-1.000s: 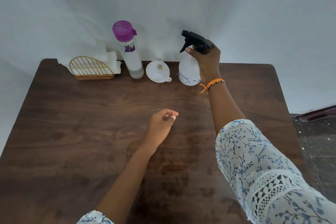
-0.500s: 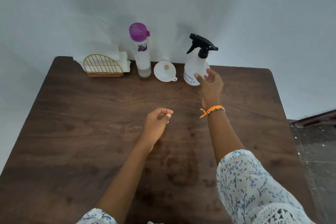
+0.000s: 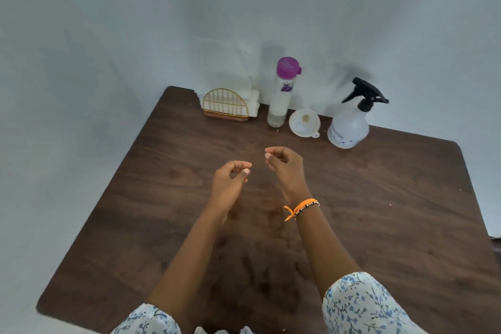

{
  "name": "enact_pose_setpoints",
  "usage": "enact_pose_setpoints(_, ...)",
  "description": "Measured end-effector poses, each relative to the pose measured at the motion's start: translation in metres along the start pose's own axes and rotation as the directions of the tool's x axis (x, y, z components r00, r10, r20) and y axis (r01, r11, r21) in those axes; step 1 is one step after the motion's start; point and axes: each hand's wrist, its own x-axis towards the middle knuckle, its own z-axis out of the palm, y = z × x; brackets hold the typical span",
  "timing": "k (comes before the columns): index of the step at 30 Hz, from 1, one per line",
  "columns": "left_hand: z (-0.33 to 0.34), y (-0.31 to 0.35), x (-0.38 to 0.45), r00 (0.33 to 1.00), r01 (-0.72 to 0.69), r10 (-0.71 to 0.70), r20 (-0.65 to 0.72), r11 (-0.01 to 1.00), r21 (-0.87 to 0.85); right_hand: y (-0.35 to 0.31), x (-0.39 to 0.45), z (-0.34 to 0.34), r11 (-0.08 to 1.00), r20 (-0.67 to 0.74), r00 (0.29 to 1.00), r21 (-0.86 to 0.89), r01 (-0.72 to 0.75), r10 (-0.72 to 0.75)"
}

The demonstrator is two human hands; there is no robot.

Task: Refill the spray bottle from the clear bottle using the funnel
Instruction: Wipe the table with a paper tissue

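A white spray bottle with a black trigger head stands upright at the back right of the brown table. Left of it a white funnel rests wide end up, and further left stands a tall clear bottle with a purple cap and a little liquid at the bottom. My left hand and my right hand hover side by side over the table's middle, both loosely curled and holding nothing. An orange bracelet circles my right wrist.
A gold wire napkin holder with white napkins sits at the back left by the pale wall. The table's right edge drops to a dark floor.
My right hand has let go of the spray bottle and drawn back to the table's middle beside my left hand. The view has shifted, so everything sits further right in frame.
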Motion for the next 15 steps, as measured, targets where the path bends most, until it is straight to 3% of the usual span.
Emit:
enact_pose_setpoints(9,-0.059,0.016,0.044,1.000,-0.018,0.019,-0.021,0.999,0.044,-0.052,0.055,0.073,0.964,0.056,0.980,-0.183,0.196,-0.188)
enact_pose_setpoints(15,-0.071,0.024,0.079,1.000,-0.021,0.021,-0.016,1.000,-0.009,-0.074,0.101,0.095,0.928,-0.009,0.971,-0.297,0.224,-0.237)
